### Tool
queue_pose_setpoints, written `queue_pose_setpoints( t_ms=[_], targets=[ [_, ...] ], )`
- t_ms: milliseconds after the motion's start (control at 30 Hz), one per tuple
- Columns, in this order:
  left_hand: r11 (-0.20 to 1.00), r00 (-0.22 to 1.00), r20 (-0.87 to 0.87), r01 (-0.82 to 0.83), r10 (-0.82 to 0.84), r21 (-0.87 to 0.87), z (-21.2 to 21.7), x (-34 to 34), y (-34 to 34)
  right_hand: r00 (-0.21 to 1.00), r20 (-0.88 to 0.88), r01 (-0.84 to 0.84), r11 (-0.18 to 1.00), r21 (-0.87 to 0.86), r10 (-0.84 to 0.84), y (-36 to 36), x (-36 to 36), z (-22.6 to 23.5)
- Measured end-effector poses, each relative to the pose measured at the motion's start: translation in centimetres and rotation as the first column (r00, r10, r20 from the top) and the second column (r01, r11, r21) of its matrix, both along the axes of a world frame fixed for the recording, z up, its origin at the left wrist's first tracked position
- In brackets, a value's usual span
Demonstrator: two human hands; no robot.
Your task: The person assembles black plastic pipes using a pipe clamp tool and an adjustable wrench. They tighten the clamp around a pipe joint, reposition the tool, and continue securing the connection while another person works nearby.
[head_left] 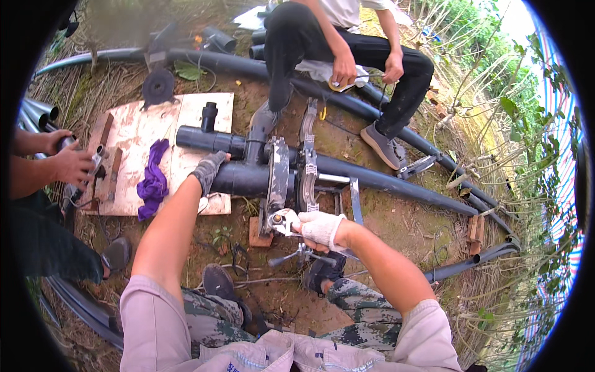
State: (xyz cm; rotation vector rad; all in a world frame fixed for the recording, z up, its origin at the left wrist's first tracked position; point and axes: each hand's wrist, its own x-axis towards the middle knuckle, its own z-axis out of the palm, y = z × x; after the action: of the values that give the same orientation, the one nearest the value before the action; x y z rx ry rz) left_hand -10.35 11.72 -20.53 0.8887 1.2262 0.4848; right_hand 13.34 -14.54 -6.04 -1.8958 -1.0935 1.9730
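Observation:
My left hand, in a grey work glove, grips the end of a thick black pipe fitting, its fingers curled over the top. The fitting sits in a metal pipe clamp. A second clamp ring stands just to the right, with a long black pipe running off from it. At the near end of the clamp, my right hand, in a white knit glove, is closed on a silver wrench-like tool by a bolt. The hand partly hides that tool.
A wooden board carries a purple cloth and, at its edge, a black tee fitting. Opposite me a seated person holds a tape roll. At left a co-worker's hands hold a metal tool. Bricks lie at right.

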Motion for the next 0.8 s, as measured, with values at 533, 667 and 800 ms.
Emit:
queue_pose_setpoints(
  t_ms=[533,667,800],
  targets=[
    [0.996,0.99,-0.115,-0.088,0.084,-0.029,2.3,-1.8,-0.5,0.578,-0.376,0.737,0.661,-0.14,-0.724,-6.9,-10.9,-3.3],
    [0.997,0.99,-0.123,-0.069,0.065,-0.027,2.4,-0.5,-0.8,0.864,-0.246,0.458,0.889,0.026,-0.439,-4.7,-4.3,-4.8],
    [0.995,0.989,-0.129,-0.08,0.073,-0.052,1.1,-1.2,0.0,0.97,-0.191,0.155,0.988,0.017,-0.149,-1.3,-1.7,-2.5]
  ],
)
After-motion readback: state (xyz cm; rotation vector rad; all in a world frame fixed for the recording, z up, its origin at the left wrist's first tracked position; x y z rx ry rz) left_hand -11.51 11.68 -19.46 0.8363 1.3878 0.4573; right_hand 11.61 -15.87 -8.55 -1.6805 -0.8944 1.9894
